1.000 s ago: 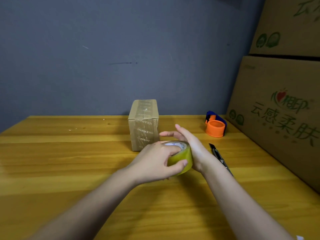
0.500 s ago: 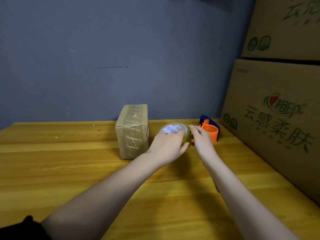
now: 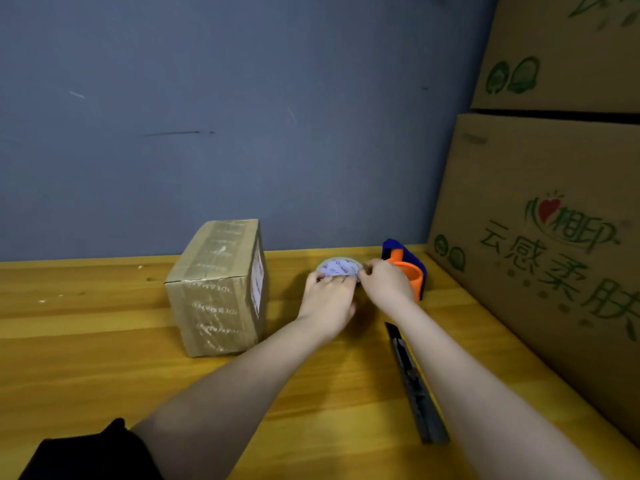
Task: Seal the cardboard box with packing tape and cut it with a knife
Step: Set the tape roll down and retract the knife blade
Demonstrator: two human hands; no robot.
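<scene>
A small cardboard box (image 3: 221,289), wrapped in shiny tape, stands on the wooden table (image 3: 86,358) left of centre. Right of it, my left hand (image 3: 327,301) grips the roll of packing tape (image 3: 339,267) from below, with the roll's white inner label facing me. My right hand (image 3: 384,282) pinches at the roll's right edge with curled fingers. A dark utility knife (image 3: 414,382) lies on the table under my right forearm, pointing away from me.
An orange and blue tape dispenser (image 3: 408,268) sits just behind my right hand near the wall. Two large printed cartons (image 3: 540,237) are stacked along the right side of the table. A blue-grey wall (image 3: 207,116) closes the back.
Both hands have carried the tape roll away from me, from the table's middle to beside the dispenser. My right hand went from lying open behind the roll to pinching its edge.
</scene>
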